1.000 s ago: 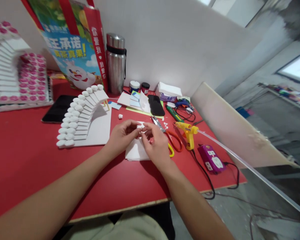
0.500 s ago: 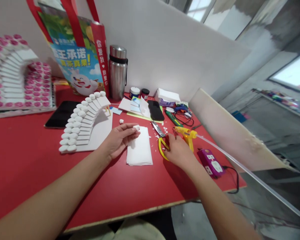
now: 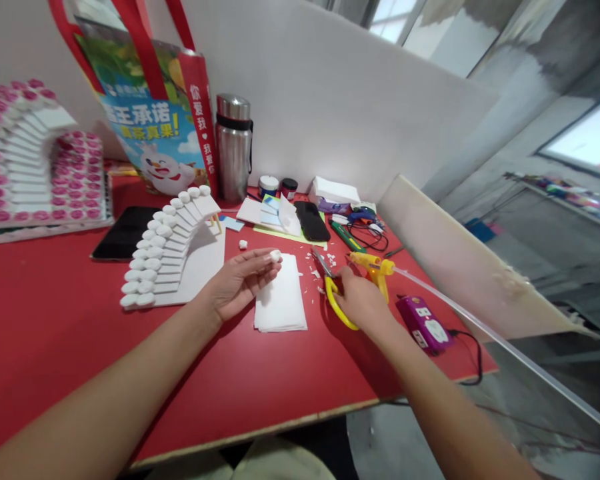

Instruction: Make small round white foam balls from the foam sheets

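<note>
My left hand (image 3: 237,287) is closed, pinching a small white rolled piece (image 3: 275,255) between thumb and fingertips. It is above the edge of a stack of white paper sheets (image 3: 281,303). My right hand (image 3: 363,293) is closed at the yellow handles of the scissors (image 3: 336,300), whose blades point away to the upper left; part of the handles is hidden by the fingers. Just past this hand lies a yellow glue gun (image 3: 373,265) with a long clear glue stick. Another small white piece (image 3: 243,245) rests on the table, by a white curved stair model (image 3: 167,250) edged with round white pieces.
Paper scraps (image 3: 331,259) lie around the scissors. Behind are a black phone (image 3: 313,221), a green cutter (image 3: 347,235) and a steel flask (image 3: 233,150). A purple power box (image 3: 423,325) with a cord sits at right. A pink-and-white model (image 3: 25,157) and a bag (image 3: 150,113) stand at left.
The scissors have turned and shifted right at my right hand, their handles now slanting toward the table's front. My left hand keeps the white piece in nearly the same place.
</note>
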### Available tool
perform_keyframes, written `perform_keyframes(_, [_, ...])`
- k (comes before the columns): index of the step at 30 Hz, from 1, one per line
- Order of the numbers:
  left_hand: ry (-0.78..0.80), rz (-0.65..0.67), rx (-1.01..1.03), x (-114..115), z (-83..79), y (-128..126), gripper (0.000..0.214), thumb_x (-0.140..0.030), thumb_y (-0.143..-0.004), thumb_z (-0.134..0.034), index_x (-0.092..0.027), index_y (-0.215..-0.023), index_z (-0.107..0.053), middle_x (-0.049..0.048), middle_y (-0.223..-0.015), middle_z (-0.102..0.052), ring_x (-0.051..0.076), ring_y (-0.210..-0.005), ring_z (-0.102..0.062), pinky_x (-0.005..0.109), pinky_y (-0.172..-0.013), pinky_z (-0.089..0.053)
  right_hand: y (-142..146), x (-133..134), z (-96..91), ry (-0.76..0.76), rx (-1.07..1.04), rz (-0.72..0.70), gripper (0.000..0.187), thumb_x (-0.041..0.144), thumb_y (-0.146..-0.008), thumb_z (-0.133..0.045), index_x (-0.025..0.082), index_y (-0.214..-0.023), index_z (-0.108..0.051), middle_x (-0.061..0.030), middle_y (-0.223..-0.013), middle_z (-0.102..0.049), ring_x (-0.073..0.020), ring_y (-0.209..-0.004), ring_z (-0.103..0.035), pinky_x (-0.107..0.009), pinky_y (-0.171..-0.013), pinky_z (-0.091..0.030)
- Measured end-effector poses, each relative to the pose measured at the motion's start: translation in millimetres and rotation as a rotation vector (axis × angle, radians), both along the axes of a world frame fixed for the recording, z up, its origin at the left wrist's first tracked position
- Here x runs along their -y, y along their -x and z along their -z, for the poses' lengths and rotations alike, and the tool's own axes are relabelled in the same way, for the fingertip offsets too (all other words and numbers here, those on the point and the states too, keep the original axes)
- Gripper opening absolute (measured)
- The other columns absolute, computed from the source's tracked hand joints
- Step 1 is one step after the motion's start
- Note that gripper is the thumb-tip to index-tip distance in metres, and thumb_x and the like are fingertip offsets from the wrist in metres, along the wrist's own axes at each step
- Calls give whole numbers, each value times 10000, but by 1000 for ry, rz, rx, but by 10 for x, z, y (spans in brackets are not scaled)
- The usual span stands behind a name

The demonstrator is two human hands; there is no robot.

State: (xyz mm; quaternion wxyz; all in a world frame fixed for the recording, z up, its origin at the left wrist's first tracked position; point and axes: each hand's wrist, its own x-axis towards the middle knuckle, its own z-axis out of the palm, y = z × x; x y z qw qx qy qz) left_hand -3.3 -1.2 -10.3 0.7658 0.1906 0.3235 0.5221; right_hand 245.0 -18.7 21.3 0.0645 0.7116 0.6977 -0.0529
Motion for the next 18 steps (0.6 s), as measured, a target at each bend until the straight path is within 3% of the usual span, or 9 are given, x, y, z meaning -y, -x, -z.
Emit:
perform_keyframes(5, [-13,6,44,11,-11,-1,129,-41,-777,-789,-117,-881,-775,99,-924,-790,139,-850,-757,191,-799,-628,-137,171,-55,-32,-502,-53,408,411,-903,-668,213,-1218,-501,-55,-917,-715,-258,-821,-698,-353,-735,-498])
perform_keyframes(8, [-35,11,16,32,-19,-24,151,-54,-758,-816,-124,-881,-766,95,-926,-791,144,-860,-759,208,-824,-626,-93,284,-106,-128,-737,-140,517,502,-869,-708,240,-1251,-479,-52,-1004,-679,-260,-912,-673,-394,-813,-531])
perform_keyframes(15, [-78,7,-42,81,-58,-60,210,-104,-700,-866,-148,-866,-746,63,-883,-781,153,-856,-752,269,-876,-606,155,370,-136,-119,-712,-292,720,558,-788,-805,231,-1347,-491,-134,-1265,-622,-318,-1122,-631,-469,-962,-529])
perform_keyframes(18, [-109,14,-32,87,-69,-58,243,-115,-657,-891,-152,-847,-743,36,-828,-763,152,-838,-743,298,-904,-593,184,369,-96,-136,-646,-335,759,566,-774,-824,218,-1358,-487,-153,-1274,-607,-338,-1161,-612,-498,-989,-515])
